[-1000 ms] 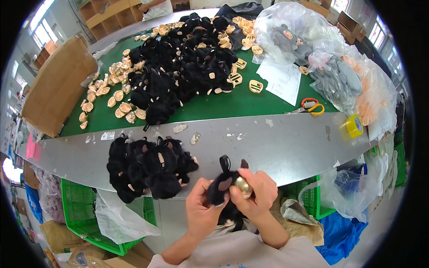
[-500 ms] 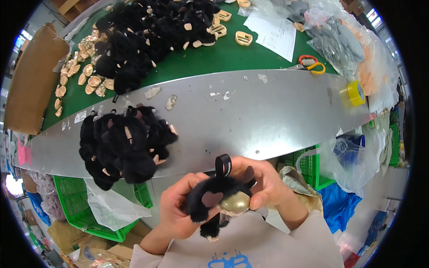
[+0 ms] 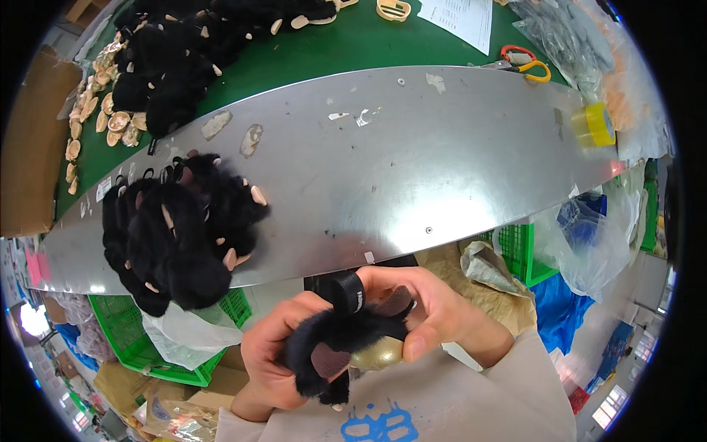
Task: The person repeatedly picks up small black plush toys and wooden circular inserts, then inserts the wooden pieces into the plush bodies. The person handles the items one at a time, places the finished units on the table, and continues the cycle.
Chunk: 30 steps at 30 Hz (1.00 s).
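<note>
Between my two hands is a black plush toy [image 3: 324, 340] with brown ears, a black ribbon loop on top and a shiny gold-coloured face piece [image 3: 378, 353]. My left hand [image 3: 276, 346] is closed round its left side, the fingers partly hidden behind the fur. My right hand [image 3: 431, 313] grips the other side, thumb beside the gold piece and fingers behind the loop. To the left, a heap of similar black plush toys [image 3: 184, 243] lies on the metal tabletop [image 3: 353, 177], some hanging past its near edge.
Beyond lies a green surface [image 3: 324, 62] with more black plush, beige plastic pieces [image 3: 118, 121], a paper sheet and scissors [image 3: 526, 65]. Yellow tape [image 3: 593, 125] stands far right near plastic bags. Green crates [image 3: 129, 339] sit below the table edge, and a cardboard box [image 3: 33, 140] at left.
The plush toy has tipped, so its gold piece and lower part show less. My hands keep their hold. The view has shifted, with the table sitting higher in it.
</note>
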Tool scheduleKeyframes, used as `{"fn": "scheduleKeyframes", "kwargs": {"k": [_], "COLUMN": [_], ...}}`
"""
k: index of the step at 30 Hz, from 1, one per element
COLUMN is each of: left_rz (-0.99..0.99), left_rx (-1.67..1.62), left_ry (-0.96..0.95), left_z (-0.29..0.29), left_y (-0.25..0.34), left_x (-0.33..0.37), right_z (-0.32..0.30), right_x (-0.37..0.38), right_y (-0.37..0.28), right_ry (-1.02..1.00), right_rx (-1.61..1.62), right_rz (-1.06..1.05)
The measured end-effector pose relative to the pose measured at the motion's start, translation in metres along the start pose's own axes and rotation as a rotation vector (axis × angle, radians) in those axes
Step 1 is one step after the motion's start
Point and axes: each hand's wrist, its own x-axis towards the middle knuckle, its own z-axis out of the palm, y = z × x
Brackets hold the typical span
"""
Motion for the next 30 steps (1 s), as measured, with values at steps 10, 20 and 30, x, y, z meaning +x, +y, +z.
{"fn": "scheduleKeyframes", "kwargs": {"k": [10, 20, 30], "left_rz": [-0.059, -0.076, 0.383], "left_rx": [-0.103, -0.075, -0.188], "left_ry": [-0.113, -0.358, -0.483], "left_z": [0.013, 0.055, 0.058], "left_y": [-0.006, -0.022, -0.022], "left_x": [0.053, 0.096, 0.057], "right_z": [-0.029, -0.064, 0.013], "right_x": [-0.006, -0.043, -0.06], "right_y": [-0.022, -0.039, -0.028], "right_ry": [0.013, 0.059, 0.149], "right_rx": [-0.11, -0.29, -1.145], "right_rz": [-0.252, -0.49, -1.174]}}
